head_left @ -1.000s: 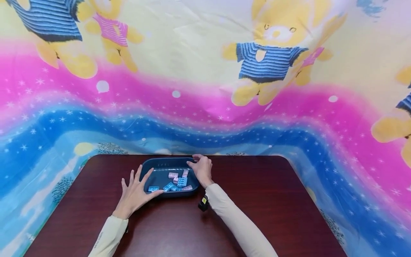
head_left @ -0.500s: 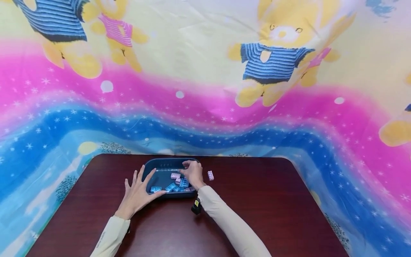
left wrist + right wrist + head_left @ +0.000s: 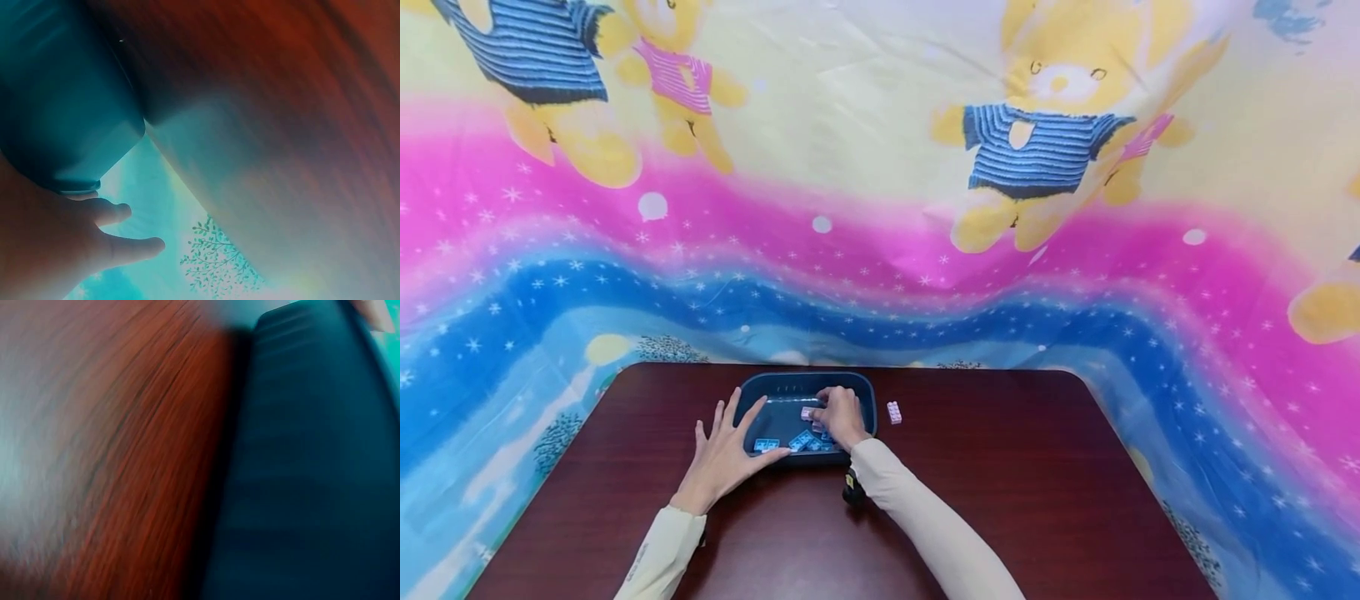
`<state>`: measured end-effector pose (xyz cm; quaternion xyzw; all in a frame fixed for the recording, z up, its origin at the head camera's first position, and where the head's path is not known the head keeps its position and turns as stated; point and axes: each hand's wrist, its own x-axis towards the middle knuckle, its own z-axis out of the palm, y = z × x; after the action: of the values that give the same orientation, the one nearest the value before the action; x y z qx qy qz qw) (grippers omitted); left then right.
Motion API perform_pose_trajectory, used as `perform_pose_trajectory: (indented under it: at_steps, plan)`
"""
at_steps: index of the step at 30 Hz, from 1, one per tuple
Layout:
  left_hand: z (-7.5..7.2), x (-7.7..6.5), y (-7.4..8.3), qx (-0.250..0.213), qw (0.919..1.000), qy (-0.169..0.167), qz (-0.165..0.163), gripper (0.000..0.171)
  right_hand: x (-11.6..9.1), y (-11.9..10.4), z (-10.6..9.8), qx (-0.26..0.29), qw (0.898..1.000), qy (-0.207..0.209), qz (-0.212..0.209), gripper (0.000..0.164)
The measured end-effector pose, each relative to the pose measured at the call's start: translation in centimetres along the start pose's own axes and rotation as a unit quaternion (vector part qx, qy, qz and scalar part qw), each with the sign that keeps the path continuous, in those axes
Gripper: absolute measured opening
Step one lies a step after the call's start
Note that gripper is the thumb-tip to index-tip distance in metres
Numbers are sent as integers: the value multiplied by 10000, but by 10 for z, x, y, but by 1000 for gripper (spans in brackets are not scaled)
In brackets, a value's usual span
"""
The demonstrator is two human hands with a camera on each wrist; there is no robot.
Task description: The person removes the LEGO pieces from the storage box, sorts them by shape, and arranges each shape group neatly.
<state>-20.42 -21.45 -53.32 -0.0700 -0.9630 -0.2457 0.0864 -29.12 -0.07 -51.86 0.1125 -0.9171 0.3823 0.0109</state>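
Observation:
A dark blue plastic tray (image 3: 872, 400) on the table holds several pink and blue toy building bricks. My left hand (image 3: 715, 462) is spread over its left end, fingers extended along the left rim and thumb along the near rim. In the left wrist view, the left hand (image 3: 44, 231) lies against the tray wall (image 3: 69, 106). My right hand (image 3: 842, 417) is inside the tray with bent fingers, its thumb at a pink brick (image 3: 806, 412); whether it pinches the brick is hidden. Blue bricks (image 3: 801, 441) lie near the front wall, with another blue brick (image 3: 766, 445) at front left.
One pink studded brick (image 3: 894, 412) lies on the dark wooden table (image 3: 1000, 483), just right of the tray. A cloth printed with bears (image 3: 1022, 150) hangs behind the table. In the right wrist view, the tray's outer wall (image 3: 312, 456) fills the right side.
My right hand has moved left from the tray's right rim into the tray, down to a pink brick. The pink brick right of the tray has come into sight. My left hand stays put.

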Motion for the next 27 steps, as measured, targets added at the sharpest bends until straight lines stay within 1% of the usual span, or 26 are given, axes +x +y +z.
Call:
perform_pose_trajectory:
  at_steps: [4, 9, 15, 21, 27]
  plan:
    - [1, 0, -1, 7, 10000, 8, 9, 105, 2, 1, 4, -118, 9999, -62, -36, 27]
    - [2, 2, -3, -5, 10000, 9, 33, 105, 3, 0, 7, -222, 9996, -145, 65, 27]
    - [3, 2, -3, 23, 10000, 22, 47, 105, 6, -2, 9, -473, 9988, -82, 54, 24]
    - [2, 2, -2, -3, 10000, 38, 25, 105, 6, 1, 10, -490, 9988, -46, -74, 18]
    - [2, 1, -1, 48, 10000, 71, 27, 104, 6, 1, 10, -307, 9995, -50, -100, 16]
